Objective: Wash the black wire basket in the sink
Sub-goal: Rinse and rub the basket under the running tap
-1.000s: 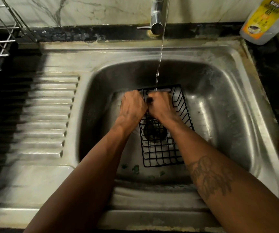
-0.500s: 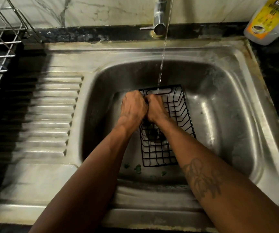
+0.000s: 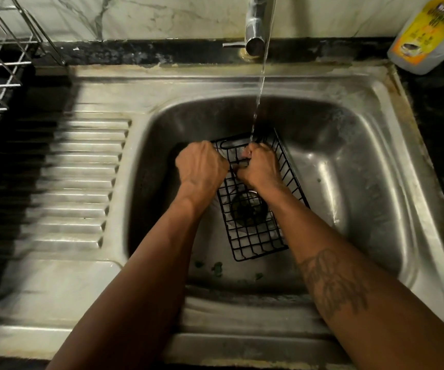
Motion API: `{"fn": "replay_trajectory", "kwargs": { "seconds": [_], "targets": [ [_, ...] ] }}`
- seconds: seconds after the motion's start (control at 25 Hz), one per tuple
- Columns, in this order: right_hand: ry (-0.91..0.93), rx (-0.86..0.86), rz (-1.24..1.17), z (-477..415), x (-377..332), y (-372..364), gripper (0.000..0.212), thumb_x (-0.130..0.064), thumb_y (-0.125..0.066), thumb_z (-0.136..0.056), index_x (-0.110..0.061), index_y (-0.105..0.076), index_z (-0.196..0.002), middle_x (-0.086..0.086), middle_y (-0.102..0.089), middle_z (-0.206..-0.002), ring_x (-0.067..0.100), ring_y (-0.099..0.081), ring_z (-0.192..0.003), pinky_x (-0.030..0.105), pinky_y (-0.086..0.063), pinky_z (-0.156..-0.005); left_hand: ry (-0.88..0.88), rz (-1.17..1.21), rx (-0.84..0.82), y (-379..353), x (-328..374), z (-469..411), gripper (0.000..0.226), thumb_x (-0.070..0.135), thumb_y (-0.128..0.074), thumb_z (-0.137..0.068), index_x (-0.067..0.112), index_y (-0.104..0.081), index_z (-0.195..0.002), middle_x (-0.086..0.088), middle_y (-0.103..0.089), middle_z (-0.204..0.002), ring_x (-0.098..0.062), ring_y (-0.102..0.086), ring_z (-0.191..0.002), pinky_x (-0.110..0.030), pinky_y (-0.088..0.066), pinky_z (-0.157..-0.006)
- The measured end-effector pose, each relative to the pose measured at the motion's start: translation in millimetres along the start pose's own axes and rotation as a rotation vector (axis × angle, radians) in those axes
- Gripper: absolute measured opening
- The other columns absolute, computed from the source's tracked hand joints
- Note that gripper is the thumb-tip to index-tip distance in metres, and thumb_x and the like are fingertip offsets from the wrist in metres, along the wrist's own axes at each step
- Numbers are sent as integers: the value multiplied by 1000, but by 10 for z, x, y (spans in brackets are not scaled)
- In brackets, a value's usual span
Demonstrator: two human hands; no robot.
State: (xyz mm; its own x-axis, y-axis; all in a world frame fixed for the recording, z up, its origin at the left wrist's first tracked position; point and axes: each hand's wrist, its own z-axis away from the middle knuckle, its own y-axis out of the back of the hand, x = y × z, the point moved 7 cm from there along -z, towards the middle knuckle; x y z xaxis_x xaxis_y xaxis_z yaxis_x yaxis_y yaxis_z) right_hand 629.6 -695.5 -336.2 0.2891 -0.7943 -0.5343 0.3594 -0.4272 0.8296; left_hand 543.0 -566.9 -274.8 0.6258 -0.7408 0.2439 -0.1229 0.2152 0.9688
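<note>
Head view. I see the black wire basket (image 3: 255, 236) lying open side up on the bottom of the sink (image 3: 362, 182), at the middle of the basin and over the round drain (image 3: 247, 212). Its long axis runs from the sink's near edge toward the far edge, the near end angled slightly to the right. The basket is a rectangular grid of thin coated wire with low, outward-sloping sides. The left hand (image 3: 202, 166) is curled into a fist over the left rim near the far end and grips it. The right hand (image 3: 261, 169) sits inside the far end, fingers curled tight against the wire; what they clasp I cannot tell. A thin water stream (image 3: 259, 89) from the chrome tap (image 3: 254, 28) lands at the right hand. The sink is dull stainless steel, with a ribbed drainboard (image 3: 82, 169) along its left side.
</note>
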Motion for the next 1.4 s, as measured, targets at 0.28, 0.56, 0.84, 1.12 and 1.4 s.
{"fn": "replay_trajectory", "kwargs": {
  "seconds": [0.28, 0.56, 0.84, 1.12, 1.4],
  "targets": [
    [83, -318, -52, -44, -115, -147, 29, -15, -76, -86, -24, -60, -109, -8, -57, -103, 10, -60, -93, 22, -48, -77, -221, 141, -64, 13, 212, 10, 29, 40, -52, -88, 15, -66, -96, -11, -68, -85, -35, -66, -75, -40, -58, -70],
    [267, 0, -124, -11, -174, 249, 27, -16, -72, -91, -21, -72, -118, 0, -72, -113, 13, -67, -101, 33, -58, -89, -43, 227, -30, 80, 97, 44, 11, 18, -63, -89, 15, -61, -78, -4, -64, -78, -26, -67, -74, -33, -55, -63],
    [488, 411, 75, 65, -397, 436, 28, -26, -59, -97, -19, -73, -121, 4, -69, -123, 25, -57, -116, 44, -45, -99, -13, 299, -46, 2, 38, 55, 26, 21, -57, -93, 15, -58, -68, -2, -61, -65, -19, -62, -58, -29, -48, -50],
    [411, 202, 192, 79, -274, 376, 24, -32, -56, -102, -36, -71, -121, -10, -74, -115, 16, -69, -98, 40, -47, -94, -34, 190, -81, -17, 62, 106, 15, 14, -49, -95, 13, -61, -87, -2, -55, -76, -16, -51, -61, -31, -43, -62],
    [278, 118, 181, 87, 31, 542, 24, -35, -55, -100, -35, -72, -117, -6, -76, -110, 16, -68, -98, 39, -47, -97, -10, 250, -83, -52, -38, 144, 15, 7, -48, -94, 10, -57, -82, -6, -59, -77, -21, -62, -68, -33, -49, -58]
  ]
}}
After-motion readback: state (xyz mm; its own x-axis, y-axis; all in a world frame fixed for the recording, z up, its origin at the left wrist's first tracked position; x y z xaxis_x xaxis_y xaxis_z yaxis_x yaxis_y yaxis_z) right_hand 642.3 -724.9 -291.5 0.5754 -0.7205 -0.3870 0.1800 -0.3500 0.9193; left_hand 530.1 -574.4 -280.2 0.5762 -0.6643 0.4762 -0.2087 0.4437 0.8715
